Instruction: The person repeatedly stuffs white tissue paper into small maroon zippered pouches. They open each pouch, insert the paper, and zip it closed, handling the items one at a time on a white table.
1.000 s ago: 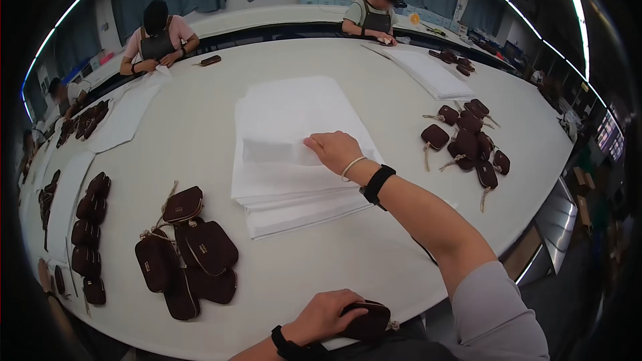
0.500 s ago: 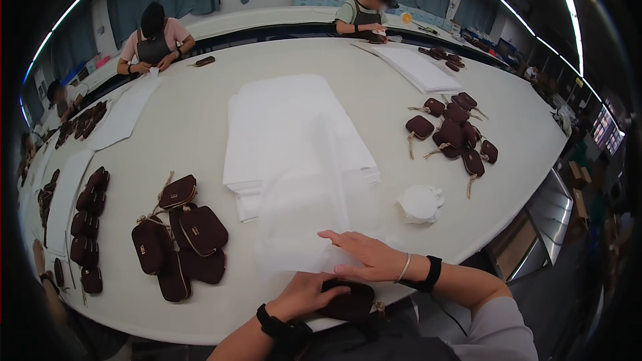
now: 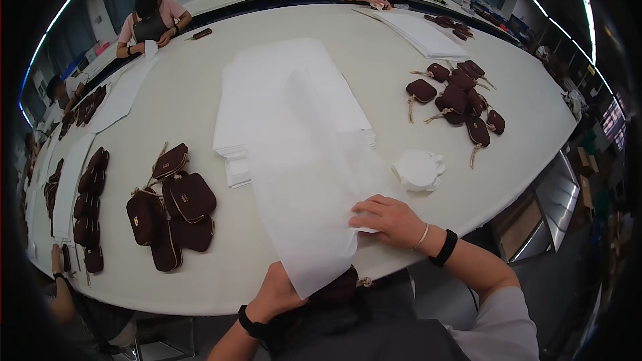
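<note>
Near the bottom middle of the frame, I see the right hand (image 3: 391, 222) pinching the edge of a thin white sheet (image 3: 304, 194). The left hand (image 3: 276, 289) is partly under the sheet, so I cannot tell how its fingers sit. A dark brown pouch (image 3: 338, 287) peeks out below the sheet, by the near edge of the table (image 3: 528, 93). I also see a paper stack (image 3: 261, 87) at upper middle, brown bags (image 3: 192, 197) at left, and a round white bundle (image 3: 420, 171) at right.

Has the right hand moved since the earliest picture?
Yes: judged against the white table, the right hand has come back from the white paper stack toward the table's near edge.
</note>
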Demonstrator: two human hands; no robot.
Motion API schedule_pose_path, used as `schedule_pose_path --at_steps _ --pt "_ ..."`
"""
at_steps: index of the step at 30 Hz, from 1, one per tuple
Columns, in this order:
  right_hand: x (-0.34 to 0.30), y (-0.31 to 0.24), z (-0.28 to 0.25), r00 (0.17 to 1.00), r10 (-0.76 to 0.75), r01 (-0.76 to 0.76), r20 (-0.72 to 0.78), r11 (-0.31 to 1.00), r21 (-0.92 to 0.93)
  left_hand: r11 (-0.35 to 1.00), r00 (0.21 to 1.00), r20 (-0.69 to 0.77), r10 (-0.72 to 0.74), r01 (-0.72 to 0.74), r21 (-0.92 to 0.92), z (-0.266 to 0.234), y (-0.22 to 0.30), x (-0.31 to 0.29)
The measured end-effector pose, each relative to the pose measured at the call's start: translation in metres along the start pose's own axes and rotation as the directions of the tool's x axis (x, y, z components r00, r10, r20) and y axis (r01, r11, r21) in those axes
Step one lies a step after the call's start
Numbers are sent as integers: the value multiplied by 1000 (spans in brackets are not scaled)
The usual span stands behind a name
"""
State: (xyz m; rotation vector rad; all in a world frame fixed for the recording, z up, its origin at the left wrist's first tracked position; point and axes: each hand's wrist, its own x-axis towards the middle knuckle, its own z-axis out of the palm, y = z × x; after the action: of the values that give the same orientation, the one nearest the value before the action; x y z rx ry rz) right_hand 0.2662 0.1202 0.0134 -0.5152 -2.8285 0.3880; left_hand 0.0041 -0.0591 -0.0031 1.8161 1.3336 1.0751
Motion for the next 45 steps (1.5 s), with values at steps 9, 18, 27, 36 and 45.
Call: schedule_pose_path --at_steps 9,18,27,36,45 --pt "17 -5 -28 853 477 -343 -213 819 461 970 968 -174 182 -148 194 24 24 -13" --pt "31 -102 -66 988 49 13 -147 921 388 879 937 -83 339 -284 384 20 18 -35" --pt "34 -76 -8 871 81 -407 484 669 621 928 978 -90 186 -145 343 27 -2 -53" --pt "41 -73 -11 864 64 -424 500 628 653 940 992 -94 86 -50 336 15 -5 -56" --pt "59 -79 -36 731 -123 -543 671 491 681 943 994 -86 66 -34 332 17 -2 -53"
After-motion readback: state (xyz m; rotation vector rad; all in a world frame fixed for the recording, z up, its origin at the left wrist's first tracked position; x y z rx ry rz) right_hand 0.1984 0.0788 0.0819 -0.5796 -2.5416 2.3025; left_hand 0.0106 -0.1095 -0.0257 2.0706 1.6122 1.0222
